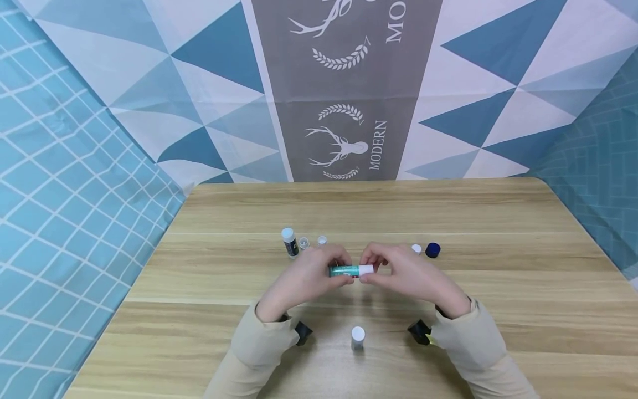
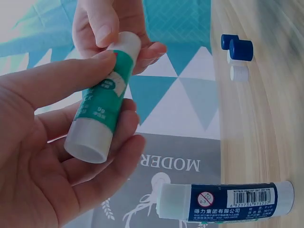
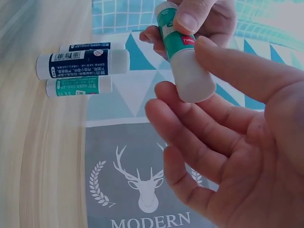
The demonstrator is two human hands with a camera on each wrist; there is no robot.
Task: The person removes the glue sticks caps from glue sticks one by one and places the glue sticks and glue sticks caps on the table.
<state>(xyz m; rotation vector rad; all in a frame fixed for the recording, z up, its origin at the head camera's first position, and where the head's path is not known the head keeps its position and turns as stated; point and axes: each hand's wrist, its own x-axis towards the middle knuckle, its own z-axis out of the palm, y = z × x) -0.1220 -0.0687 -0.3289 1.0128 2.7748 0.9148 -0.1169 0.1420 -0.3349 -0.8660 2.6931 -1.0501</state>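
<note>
A glue stick (image 1: 345, 271) with a green label and a white cap (image 3: 191, 76) lies level between both hands, above the table. My left hand (image 1: 315, 271) grips its labelled body, thumb on top and fingers beneath, as the left wrist view shows. With thumb and fingertips, my right hand (image 1: 406, 271) pinches the white cap at the other end. Below the hands, another glue stick (image 1: 358, 338) stands upright near the front. A navy-labelled glue stick (image 2: 228, 202) shows close by in the left wrist view.
Behind my left hand, a glue stick with a dark label (image 1: 289, 243) stands beside two smaller white-topped sticks (image 1: 304, 243). Behind the right hand sit a white cap (image 1: 416, 249) and a navy cap (image 1: 432, 250). A patterned cloth (image 1: 344, 100) hangs beyond the wooden table (image 1: 199, 221).
</note>
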